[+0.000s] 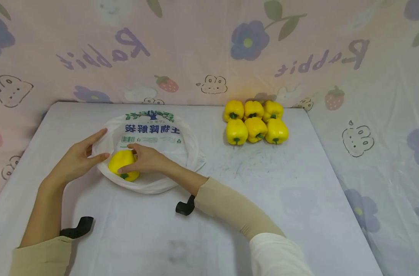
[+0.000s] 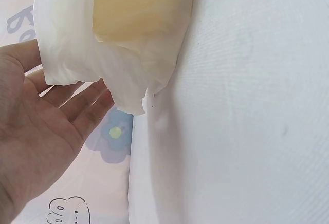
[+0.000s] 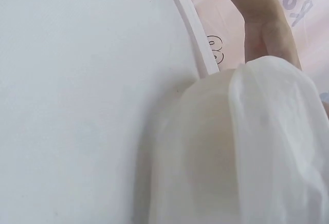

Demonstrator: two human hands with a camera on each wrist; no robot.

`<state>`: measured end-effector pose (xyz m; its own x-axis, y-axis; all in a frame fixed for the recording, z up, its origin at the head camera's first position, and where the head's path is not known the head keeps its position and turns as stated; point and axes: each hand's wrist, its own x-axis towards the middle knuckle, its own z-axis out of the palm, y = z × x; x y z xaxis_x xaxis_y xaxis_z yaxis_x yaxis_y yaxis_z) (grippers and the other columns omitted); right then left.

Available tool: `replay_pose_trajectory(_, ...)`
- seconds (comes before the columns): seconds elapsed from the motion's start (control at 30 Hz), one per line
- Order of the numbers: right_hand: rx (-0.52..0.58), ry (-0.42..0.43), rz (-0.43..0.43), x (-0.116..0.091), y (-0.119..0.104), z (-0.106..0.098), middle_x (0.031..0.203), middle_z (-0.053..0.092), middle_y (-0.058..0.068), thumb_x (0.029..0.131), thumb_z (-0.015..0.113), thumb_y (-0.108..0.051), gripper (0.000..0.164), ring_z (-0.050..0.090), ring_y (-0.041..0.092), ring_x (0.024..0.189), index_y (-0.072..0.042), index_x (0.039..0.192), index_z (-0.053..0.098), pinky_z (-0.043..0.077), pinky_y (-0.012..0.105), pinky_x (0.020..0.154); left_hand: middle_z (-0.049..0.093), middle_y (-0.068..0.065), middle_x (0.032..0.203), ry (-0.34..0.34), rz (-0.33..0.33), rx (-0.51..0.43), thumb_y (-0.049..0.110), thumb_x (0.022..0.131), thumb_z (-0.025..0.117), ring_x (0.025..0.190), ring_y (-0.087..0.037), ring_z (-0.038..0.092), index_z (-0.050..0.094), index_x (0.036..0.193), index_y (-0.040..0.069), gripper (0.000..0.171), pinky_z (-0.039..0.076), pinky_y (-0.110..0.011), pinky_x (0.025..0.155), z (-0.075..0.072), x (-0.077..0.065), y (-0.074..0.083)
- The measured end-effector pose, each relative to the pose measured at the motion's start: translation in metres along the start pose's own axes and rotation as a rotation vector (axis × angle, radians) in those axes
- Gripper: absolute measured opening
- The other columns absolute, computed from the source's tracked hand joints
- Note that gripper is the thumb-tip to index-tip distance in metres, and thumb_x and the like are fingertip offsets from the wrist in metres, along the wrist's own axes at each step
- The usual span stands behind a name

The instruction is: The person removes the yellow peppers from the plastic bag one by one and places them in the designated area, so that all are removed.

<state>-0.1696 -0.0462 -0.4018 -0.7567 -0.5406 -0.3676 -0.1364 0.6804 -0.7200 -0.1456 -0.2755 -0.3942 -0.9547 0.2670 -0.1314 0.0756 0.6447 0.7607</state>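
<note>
A white plastic bag (image 1: 149, 188) lies with its mouth spread wide on the left of the table, printing visible on its inside. My right hand (image 1: 145, 158) reaches into it and holds a yellow bell pepper (image 1: 118, 161), thumb on the near side near the green stem. At the bag's left edge, my left hand (image 1: 75, 159) touches the rim with fingers and thumb apart. The left wrist view shows its relaxed fingers (image 2: 85, 100) against the bag's outside, and the pepper shows through as a yellow patch. In the right wrist view the bag (image 3: 277, 142) hides my right hand.
Several yellow bell peppers (image 1: 256, 128) stand in two rows at the back right of the white table (image 1: 264, 214). A patterned cloth (image 1: 195, 50) hangs behind the table. Black curved pieces (image 1: 82, 227) stick out by both forearms.
</note>
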Motion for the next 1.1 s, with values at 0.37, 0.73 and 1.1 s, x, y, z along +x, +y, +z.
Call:
replay_pose_trajectory(0.37,-0.032,0.043,-0.021,-0.005,0.003,-0.007,0.146,0.05,-0.008,0.083,0.075,-0.054,0.085,0.053,0.007,0.116,-0.025,0.153,0.037,0.045,0.023,0.101,0.018,-0.019,0.163,-0.012,-0.002,-0.003,0.028,0.098,0.065,0.138,-0.052,0.032,0.016,0.161,0.026,0.079,0.029,-0.069,0.106,0.001,0.0,0.0)
replay_pose_trajectory(0.73,0.068,0.121,-0.105,-0.016,0.01,-0.026,0.149,0.046,-0.007,0.081,0.08,-0.046,0.086,0.054,0.01,0.119,-0.026,0.154,0.037,0.047,0.021,0.097,0.017,-0.019,0.163,-0.012,0.001,-0.014,0.027,0.097,0.066,0.138,-0.053,0.031,0.016,0.161,0.025,0.081,0.026,-0.067,0.109,0.0,0.002,-0.001)
replay_pose_trajectory(1.1,0.289,0.166,-0.214,-0.032,0.021,-0.05,0.147,0.045,-0.013,0.081,0.082,-0.037,0.08,0.056,0.012,0.117,-0.034,0.15,0.041,0.051,0.027,0.09,0.017,-0.016,0.163,-0.003,0.003,-0.004,0.03,0.097,0.067,0.14,-0.05,0.031,0.017,0.16,0.029,0.081,0.023,0.003,0.094,0.0,0.001,-0.001)
